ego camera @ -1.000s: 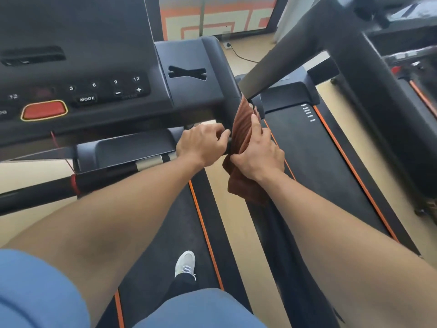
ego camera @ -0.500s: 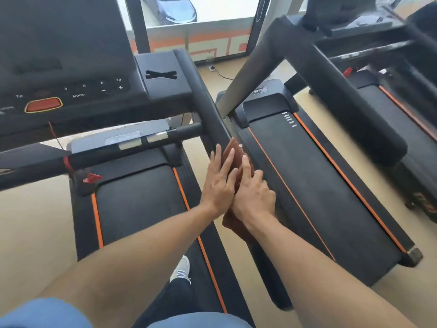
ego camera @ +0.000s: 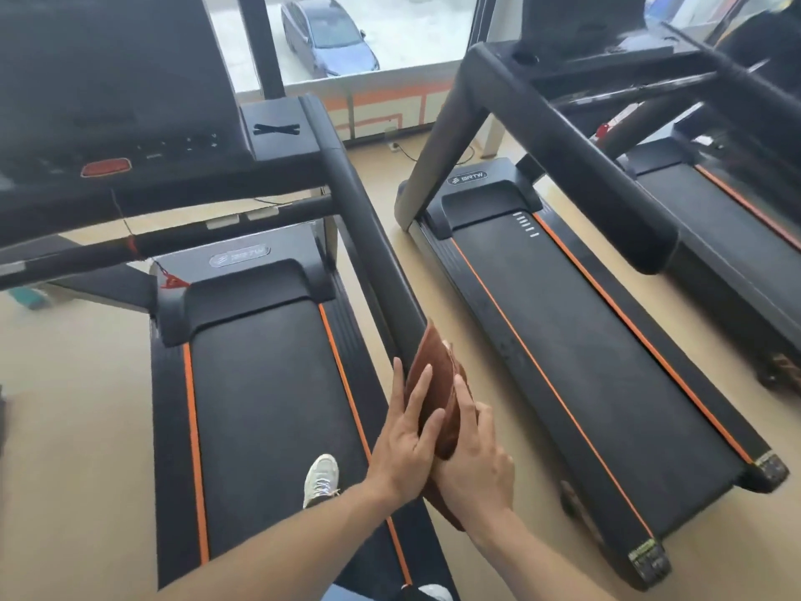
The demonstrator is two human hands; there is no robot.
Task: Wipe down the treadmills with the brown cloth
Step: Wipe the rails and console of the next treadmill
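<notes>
I stand on the left treadmill (ego camera: 260, 383), whose black right handrail (ego camera: 368, 236) slopes down toward me. The brown cloth (ego camera: 433, 375) is wrapped over the lower end of that rail. My left hand (ego camera: 407, 444) presses on the cloth from the left with straight fingers. My right hand (ego camera: 474, 466) presses on it from the right, fingers flat along the cloth. The rail's tip is hidden under the cloth and hands.
A second treadmill (ego camera: 585, 362) lies to the right across a strip of beige floor, a third (ego camera: 737, 219) beyond it. The console (ego camera: 130, 123) with a red button is at upper left. My white shoe (ego camera: 320, 479) rests on the belt.
Both hands slid the cloth down the handrail from beside the console toward its lower end. The left hand went from gripping the crossbar to pressing flat on the cloth.
</notes>
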